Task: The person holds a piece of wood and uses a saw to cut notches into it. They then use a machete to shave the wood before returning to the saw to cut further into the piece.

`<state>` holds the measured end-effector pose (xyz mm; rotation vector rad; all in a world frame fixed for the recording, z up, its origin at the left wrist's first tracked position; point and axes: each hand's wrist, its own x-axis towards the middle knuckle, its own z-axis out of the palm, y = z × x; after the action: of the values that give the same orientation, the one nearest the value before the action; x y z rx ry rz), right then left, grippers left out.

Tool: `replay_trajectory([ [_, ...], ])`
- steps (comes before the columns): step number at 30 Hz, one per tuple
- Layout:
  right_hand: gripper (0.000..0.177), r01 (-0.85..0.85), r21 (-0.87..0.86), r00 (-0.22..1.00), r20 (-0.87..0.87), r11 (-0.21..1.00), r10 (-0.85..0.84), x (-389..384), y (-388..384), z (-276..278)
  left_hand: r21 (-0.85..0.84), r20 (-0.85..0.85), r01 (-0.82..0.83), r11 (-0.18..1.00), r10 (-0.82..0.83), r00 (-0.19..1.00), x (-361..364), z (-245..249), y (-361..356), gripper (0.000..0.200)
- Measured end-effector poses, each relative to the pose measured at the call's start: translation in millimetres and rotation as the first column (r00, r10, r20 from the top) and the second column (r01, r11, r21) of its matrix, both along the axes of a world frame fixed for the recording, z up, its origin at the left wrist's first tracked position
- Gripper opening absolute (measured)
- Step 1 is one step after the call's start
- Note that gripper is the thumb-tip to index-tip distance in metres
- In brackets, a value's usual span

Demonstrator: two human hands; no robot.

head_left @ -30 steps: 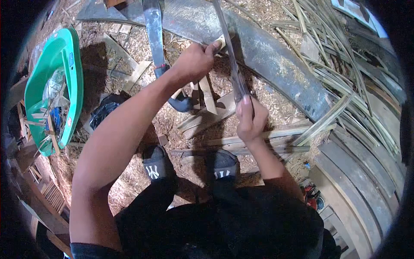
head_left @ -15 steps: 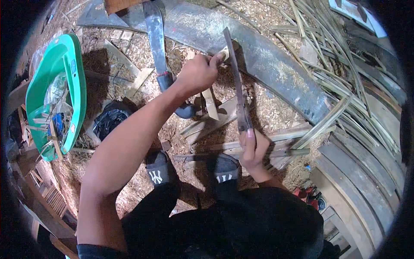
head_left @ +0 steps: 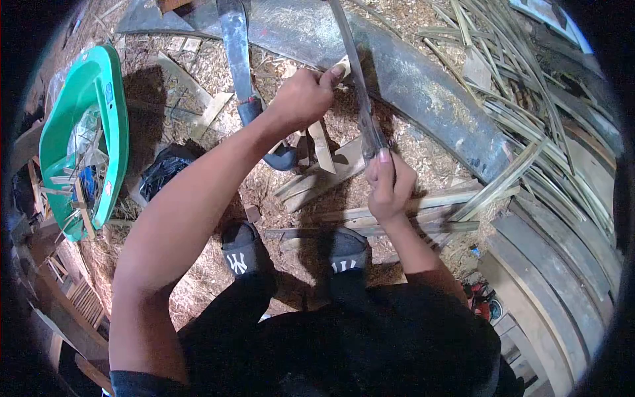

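Note:
My right hand [head_left: 390, 182] is closed around the handle of a long, narrow saw [head_left: 356, 73], its dark blade seen nearly edge-on and pointing away from me. The blade passes beside the fingertips of my left hand [head_left: 303, 96]. That hand grips a pale wood strip [head_left: 345, 63], whose end shows past the thumb near the edge of a wide grey plank [head_left: 417, 92]. Left of this hand lies a machete [head_left: 237, 56] with a black handle, its blade across the plank. A cut piece of wood [head_left: 321, 149] rests on the sawdust below my left hand.
A green plastic tub [head_left: 118, 132] with scraps and plastic stands at the left, near a black plastic bag [head_left: 165, 169]. Long thin strips [head_left: 529, 119] are heaped at the right, above stacked boards [head_left: 549, 264]. My slippers [head_left: 241, 248] stand on sawdust-covered ground.
My right hand has pushed the saw forward, away from me, so the blade reaches farther past the wood strip. My left hand keeps its grip in nearly the same place.

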<state>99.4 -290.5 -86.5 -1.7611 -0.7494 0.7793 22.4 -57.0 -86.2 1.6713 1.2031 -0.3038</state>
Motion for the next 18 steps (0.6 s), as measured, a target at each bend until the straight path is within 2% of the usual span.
replay_trajectory([
  [3, 0.039, 0.016, 0.054, 0.997, 0.073, 0.998, -0.020, -18, -49, -23, -0.054, 0.019, -0.027, 0.998, 0.028, 0.999, 0, 9, 2, 0.071],
  [4, 0.039, 0.030, 0.010, 1.000, 0.007, 0.999, -0.030, -25, -63, -6, 0.071, 0.013, 0.002, 0.997, -0.003, 1.000, 0, 2, 0, 0.077],
  [5, 0.039, 0.069, 0.023, 0.996, -0.053, 0.997, -0.068, -28, -70, -4, 0.078, 0.016, -0.003, 0.997, 0.002, 1.000, -1, -6, 3, 0.077],
  [9, 0.038, -0.009, -0.002, 0.999, -0.031, 1.000, 0.009, 11, -4, -6, 0.067, 0.027, -0.014, 0.998, 0.012, 1.000, -1, 1, 0, 0.078],
  [11, 0.047, -0.010, 0.023, 1.000, -0.003, 1.000, 0.010, 10, 23, 0, -0.052, 0.002, 0.003, 0.999, -0.003, 1.000, 1, 9, 3, 0.070],
  [12, 0.047, -0.032, 0.140, 0.999, -0.002, 0.990, 0.033, 4, -1, -23, -0.044, 0.007, 0.010, 0.999, -0.009, 1.000, 1, 8, 3, 0.070],
  [13, 0.047, -0.033, 0.147, 0.999, 0.005, 0.989, 0.033, -6, -20, -12, -0.005, 0.018, 0.007, 1.000, -0.007, 1.000, -1, 4, 2, 0.071],
  [15, 0.044, -0.020, 0.107, 0.999, -0.029, 0.994, 0.023, -23, -48, 8, 0.035, 0.032, -0.011, 0.999, 0.010, 0.999, 0, 2, 5, 0.072],
  [17, 0.044, -0.014, 0.055, 0.998, -0.056, 0.998, 0.017, -14, -42, 1, -0.023, 0.024, -0.066, 0.998, 0.067, 0.997, -2, 4, 0, 0.075],
  [18, 0.043, 0.009, 0.006, 0.997, -0.075, 1.000, -0.009, -9, -36, 0, 0.011, 0.038, -0.057, 0.998, 0.056, 0.998, -3, -8, 0, 0.077],
])
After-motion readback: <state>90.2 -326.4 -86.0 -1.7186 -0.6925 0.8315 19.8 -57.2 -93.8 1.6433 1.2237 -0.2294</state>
